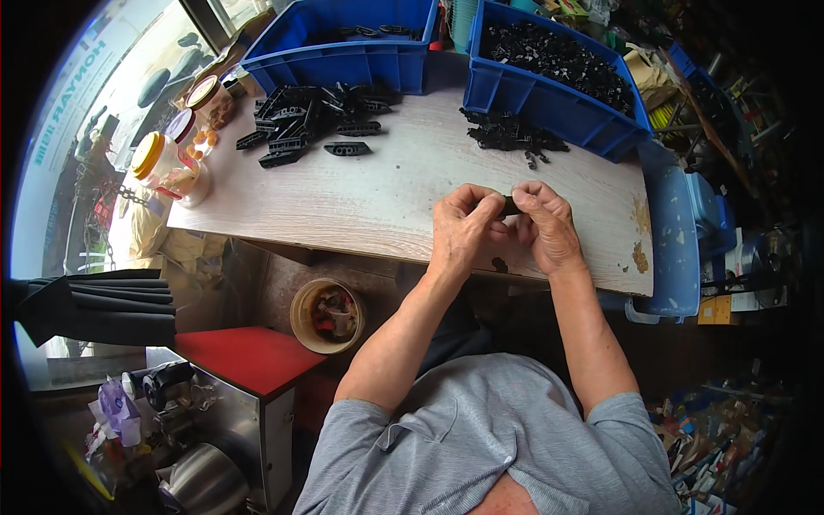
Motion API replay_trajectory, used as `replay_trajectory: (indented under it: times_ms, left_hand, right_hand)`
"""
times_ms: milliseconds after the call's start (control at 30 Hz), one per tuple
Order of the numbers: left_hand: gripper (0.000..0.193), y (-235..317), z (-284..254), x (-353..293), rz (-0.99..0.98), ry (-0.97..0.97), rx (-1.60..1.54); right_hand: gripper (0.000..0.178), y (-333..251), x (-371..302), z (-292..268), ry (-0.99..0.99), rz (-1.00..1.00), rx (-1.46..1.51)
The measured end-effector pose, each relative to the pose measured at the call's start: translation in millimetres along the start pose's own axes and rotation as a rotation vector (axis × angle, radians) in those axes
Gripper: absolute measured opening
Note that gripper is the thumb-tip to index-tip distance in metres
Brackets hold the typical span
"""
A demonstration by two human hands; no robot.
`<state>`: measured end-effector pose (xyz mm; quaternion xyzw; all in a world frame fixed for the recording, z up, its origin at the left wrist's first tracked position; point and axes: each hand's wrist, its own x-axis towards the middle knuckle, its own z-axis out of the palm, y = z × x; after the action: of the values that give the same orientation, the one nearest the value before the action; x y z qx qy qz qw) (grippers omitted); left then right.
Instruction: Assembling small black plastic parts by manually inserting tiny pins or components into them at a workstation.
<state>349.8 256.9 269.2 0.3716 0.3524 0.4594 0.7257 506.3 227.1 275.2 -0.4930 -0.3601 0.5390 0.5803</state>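
Note:
Above the table's near edge, my left hand and my right hand meet, fingertips pinched on a small black plastic part. Most of that part is hidden by the fingers, so its full shape cannot be made out. Beyond my right hand lies a heap of small black plastic pieces. Farther left is a pile of longer, boat-shaped black plastic pieces, with one piece lying slightly apart on the near side.
Two blue bins stand at the back: the left bin holds a few black pieces, the right bin many small ones. Jars line the pale table's left edge. Below are a waste bucket and a red-topped cabinet.

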Motion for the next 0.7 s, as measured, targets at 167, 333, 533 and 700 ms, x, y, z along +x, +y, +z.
replay_trajectory:
  times_ms: [167,333,533,700]
  left_hand:
    - [0.013,-1.4,1.8,-3.6,0.060,0.062,-0.066]
    - [0.010,-4.7,-1.2,-0.4,0.053,0.016,-0.141]
    - [0.011,-4.6,0.9,-1.3,0.051,0.013,-0.146]
    - [0.019,-5.1,3.8,-8.9,0.081,-0.076,-0.015]
  right_hand:
    - [0.033,-13.2,-3.9,6.8,-0.013,0.105,-0.130]
    - [0.037,-7.5,-6.3,11.2,-0.020,0.046,-0.196]
    - [0.038,-1.2,-7.4,12.7,0.015,0.006,-0.169]
    - [0.032,-3.9,-9.2,-4.0,-0.023,0.010,-0.125]
